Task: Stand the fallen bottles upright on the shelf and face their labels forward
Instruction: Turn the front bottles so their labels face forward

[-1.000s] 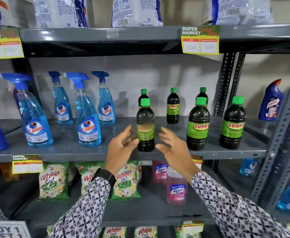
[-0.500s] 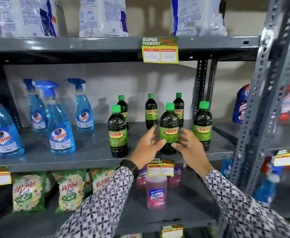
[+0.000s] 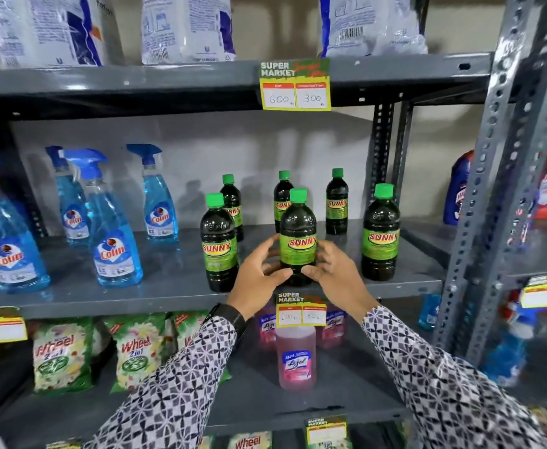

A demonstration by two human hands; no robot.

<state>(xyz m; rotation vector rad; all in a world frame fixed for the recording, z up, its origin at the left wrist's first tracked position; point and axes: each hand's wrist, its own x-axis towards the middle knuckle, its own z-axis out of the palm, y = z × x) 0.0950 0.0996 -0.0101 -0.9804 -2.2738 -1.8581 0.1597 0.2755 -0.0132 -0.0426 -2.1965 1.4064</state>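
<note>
Several dark Sunny bottles with green caps stand upright on the grey middle shelf (image 3: 155,294). The front middle Sunny bottle (image 3: 298,234) shows its label forward. My left hand (image 3: 259,275) wraps its lower left side and my right hand (image 3: 333,270) its lower right side, thumbs meeting at the base. A front left Sunny bottle (image 3: 217,244) and a front right Sunny bottle (image 3: 380,234) stand beside it, labels forward. Three more Sunny bottles (image 3: 337,204) stand behind in a back row.
Blue Colin spray bottles (image 3: 113,241) fill the shelf's left part. Detergent bags sit on the top shelf (image 3: 168,79). Below are Wheel packets (image 3: 137,351) and pink Lizol bottles (image 3: 295,358). A grey perforated upright (image 3: 499,196) stands at the right, with other cleaner bottles beyond.
Both hands left the front left bottle and moved right to the middle front bottle, now closing around its lower body. The view has shifted right and nearer the shelf.
</note>
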